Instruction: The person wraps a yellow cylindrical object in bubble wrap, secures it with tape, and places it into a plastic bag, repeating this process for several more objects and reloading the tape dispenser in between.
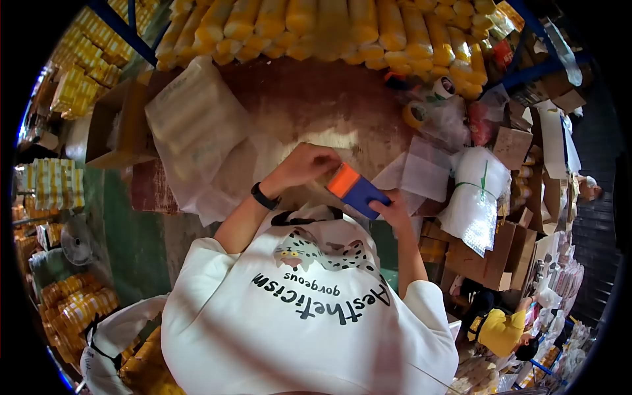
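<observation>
A small box [355,189] with an orange end and a blue end is held over a worn brown table [309,99], just in front of my white printed shirt. My left hand [304,164], with a black band on its wrist, curls over the orange end and its fingertips touch it. My right hand [393,212] grips the blue end from below and to the right. The box is tilted, with its orange end up and to the left.
A stack of clear plastic bags [194,122] lies on the table's left. Rows of yellow packs [342,29] line the far edge. Tape rolls [416,113], a bubble-wrap bundle [479,194] and cardboard boxes [484,260] crowd the right. A person in yellow [503,330] crouches lower right.
</observation>
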The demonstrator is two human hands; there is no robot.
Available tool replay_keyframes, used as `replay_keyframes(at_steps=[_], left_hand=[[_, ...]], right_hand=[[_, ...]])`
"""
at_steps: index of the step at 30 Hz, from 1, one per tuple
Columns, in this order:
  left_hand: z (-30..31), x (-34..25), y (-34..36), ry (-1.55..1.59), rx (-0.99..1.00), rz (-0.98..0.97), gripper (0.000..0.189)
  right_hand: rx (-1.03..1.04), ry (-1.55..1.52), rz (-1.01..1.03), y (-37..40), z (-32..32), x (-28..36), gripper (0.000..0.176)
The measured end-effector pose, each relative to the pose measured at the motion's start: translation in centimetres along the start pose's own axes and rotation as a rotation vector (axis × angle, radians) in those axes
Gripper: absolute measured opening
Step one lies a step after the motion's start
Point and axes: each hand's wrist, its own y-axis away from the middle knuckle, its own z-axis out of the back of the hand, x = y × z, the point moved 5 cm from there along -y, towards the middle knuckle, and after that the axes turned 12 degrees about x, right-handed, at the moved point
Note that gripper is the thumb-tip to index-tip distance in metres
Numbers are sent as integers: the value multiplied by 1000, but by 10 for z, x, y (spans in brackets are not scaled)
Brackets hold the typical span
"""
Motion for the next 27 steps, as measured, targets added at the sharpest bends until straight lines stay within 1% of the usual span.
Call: replay_keyframes(at_steps=[3,6,9,12,15,18,21,24,26,27], left_hand=[[4,0,1,-81,-58,72,13],[4,-6,1,-276,-105,70,15],[7,-7,1,-307,-27,66,16],[9,-11,-1,-378,6,54,14],[8,-9,-6,-312,45,70,12],[22,-2,-6,-272,19,49,13],[19,-7,-5,-334,24,5,17],[13,-22,-1,-514,-48,87,24],[22,-20,7,-633,-296,189,31],[22,-22,11,-691,-347,201,35]], right_hand=[[-15,41,-60,-1,-2,4,34],[-115,36,-155,7,-10,20,30],[-191,-58,-195,15,-25,21,30],[-201,-166,-316,22,-39,32,29],[-220,-183,-383,34,-41,26,30],[-229,-110,-446,52,-36,27,32],[-253,-158,-420,57,-44,29,34],[-270,-191,-395,54,-46,22,34],[-251,-174,-445,49,-47,17,35],[-254,-180,-451,48,-48,13,36]])
